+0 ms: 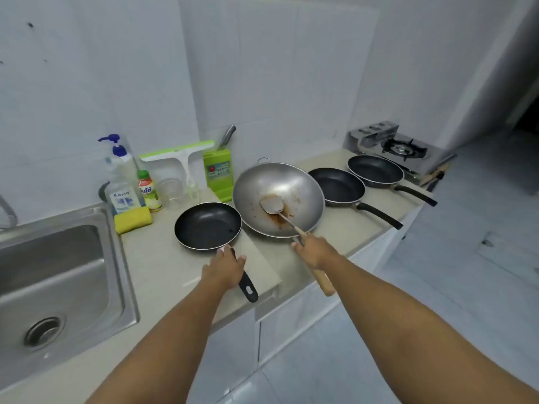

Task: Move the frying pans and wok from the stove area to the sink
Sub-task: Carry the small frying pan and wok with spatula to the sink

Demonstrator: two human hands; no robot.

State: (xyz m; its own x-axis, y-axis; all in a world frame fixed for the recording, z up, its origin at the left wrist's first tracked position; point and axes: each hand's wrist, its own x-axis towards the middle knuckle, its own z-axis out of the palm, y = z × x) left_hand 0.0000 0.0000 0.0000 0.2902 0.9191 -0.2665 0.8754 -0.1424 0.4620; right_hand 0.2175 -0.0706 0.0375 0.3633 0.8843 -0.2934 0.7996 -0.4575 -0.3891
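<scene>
A small round frying pan with a matte black non-stick lining and a thin pale rim (207, 225) is seen resting on the smooth beige stone-look countertop (163, 269), just right of the brushed stainless steel sink (58, 275). Its glossy black plastic handle, pierced by a hanging slot at the end, is clasped by the left hand (226, 268), the fingers being wrapped closed around it. Beside this pan, a wide, dull grey metal wok (278, 198) is set on the counter, its curved bowl smeared with brown sauce. A metal spatula with a wooden handle (274, 206) lies inside the wok, and the wok's own pale wooden handle juts over the counter edge. The right hand (313, 252) is closed at the wok's rim where both handles meet; which of them is gripped cannot be told. Further right, a second black non-stick frying pan (337, 186) and a third black frying pan (376, 171) are lined up, handles pointing outward, the last lying next to the steel gas burner (404, 148). Behind the small pan, against the white tiled wall, are gathered a clear pump bottle with a blue top (121, 173), a yellow sponge (132, 220), a small green-capped bottle (148, 189), a green-and-white squeegee (182, 158) and a green knife block (218, 174). None of the pans is in the sink.
</scene>
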